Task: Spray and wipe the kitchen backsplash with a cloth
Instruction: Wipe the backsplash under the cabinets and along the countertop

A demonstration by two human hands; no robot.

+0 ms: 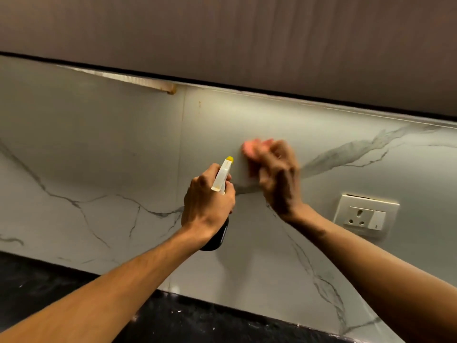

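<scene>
Left hand [207,206] raised, grip round spray bottle [222,175], right hand [279,177] — blurred — clutching pink cloth [249,151]

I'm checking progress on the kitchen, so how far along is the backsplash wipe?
Done: no finished area can be told from the backsplash. In hand: the right hand holds a pink cloth against it, blurred, while the left hand grips the spray bottle. Left: likely the rest, including around the socket.

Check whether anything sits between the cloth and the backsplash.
Nothing visible does: the right hand holds the pink cloth against the backsplash. The spray bottle in the left hand sits just left; the socket plate lower right.
</scene>
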